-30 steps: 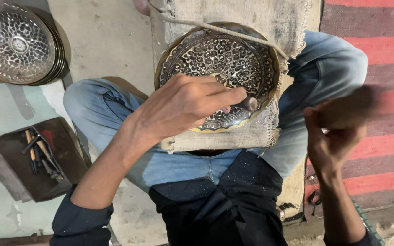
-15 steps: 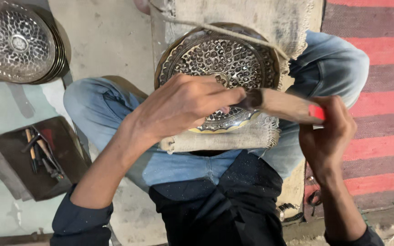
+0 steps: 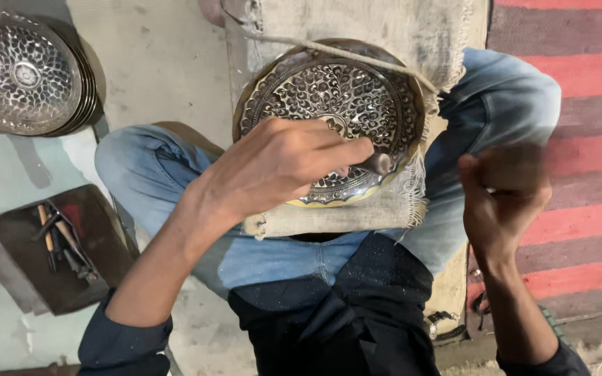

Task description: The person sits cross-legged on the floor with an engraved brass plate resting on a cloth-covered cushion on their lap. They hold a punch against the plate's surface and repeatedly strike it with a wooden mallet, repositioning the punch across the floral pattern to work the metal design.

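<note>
Under the left hand (image 3: 280,163) lies the engraved plate (image 3: 336,104).

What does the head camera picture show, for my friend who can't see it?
A person's left hand holds a small metal punch against an engraved metal plate resting on burlap cloth across their lap. Their right hand is raised beside it, blurred. More plates are stacked nearby.
</note>
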{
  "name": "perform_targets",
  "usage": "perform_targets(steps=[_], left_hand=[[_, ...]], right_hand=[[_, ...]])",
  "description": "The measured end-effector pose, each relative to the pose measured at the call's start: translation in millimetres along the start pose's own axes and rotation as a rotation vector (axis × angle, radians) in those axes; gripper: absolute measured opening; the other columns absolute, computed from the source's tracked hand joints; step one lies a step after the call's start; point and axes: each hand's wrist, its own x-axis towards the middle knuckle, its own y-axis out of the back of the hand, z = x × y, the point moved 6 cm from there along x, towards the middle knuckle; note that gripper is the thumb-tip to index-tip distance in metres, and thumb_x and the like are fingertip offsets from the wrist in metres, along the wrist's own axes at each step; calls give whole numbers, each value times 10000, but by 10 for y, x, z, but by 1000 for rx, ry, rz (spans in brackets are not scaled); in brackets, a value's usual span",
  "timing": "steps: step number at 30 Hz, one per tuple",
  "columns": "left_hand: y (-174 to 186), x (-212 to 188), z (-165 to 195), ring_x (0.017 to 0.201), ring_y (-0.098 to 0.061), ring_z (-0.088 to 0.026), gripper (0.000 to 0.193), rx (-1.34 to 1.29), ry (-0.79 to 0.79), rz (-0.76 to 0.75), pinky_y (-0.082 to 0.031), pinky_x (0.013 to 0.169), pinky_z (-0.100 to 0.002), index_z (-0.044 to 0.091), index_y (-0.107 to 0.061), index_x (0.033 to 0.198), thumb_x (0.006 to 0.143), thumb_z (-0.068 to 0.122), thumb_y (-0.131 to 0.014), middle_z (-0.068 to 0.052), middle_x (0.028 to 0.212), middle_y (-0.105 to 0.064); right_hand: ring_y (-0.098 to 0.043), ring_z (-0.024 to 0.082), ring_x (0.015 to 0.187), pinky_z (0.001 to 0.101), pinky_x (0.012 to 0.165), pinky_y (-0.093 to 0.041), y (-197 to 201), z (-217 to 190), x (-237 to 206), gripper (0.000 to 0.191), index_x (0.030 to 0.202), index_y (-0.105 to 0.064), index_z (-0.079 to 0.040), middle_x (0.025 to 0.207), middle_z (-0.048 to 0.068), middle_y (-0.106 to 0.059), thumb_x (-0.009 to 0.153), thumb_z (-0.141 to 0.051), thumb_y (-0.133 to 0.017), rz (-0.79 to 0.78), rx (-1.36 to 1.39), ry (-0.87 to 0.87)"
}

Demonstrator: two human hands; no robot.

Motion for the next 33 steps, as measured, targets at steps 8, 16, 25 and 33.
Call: perform_targets(steps=[8,16,25,33], left_hand=[[-63,-20,-37,654,-681,-151,342,-7,59,-102,-584,533,-281,80,-708,1201,912,-97,-662,-67,802,-721],[-94,-24,-44,617,-661,-138,358,9,25,-103,-559,491,-260,89,-713,1236,928,-91,-679,-61,775,-707],[-58,11,-13,657,-671,-147,376,17,11,-86,-582,543,-256,106,-710,1230,917,-98,-664,-47,784,-709],[-17,93,-53,829,-758,-186,408,-189,95,-76,-634,673,-316,62,-672,1246,886,-129,-645,-70,892,-745]], right_hand=[[-644,169,899,276,842,-520,-19,-28,0,226,1060,-597,-23,1002,87,-656,937,111,-731,-82,-16,78],[-620,161,874,273,802,-492,63,50,-50,182,1021,-623,4,986,97,-653,955,136,-730,-53,-251,171],[-652,201,860,309,839,-527,42,74,-133,183,968,-616,12,953,121,-669,995,118,-763,-104,-200,235],[-645,117,913,261,853,-538,36,164,-172,211,1045,-629,-25,987,29,-662,956,57,-802,-55,182,-161]])
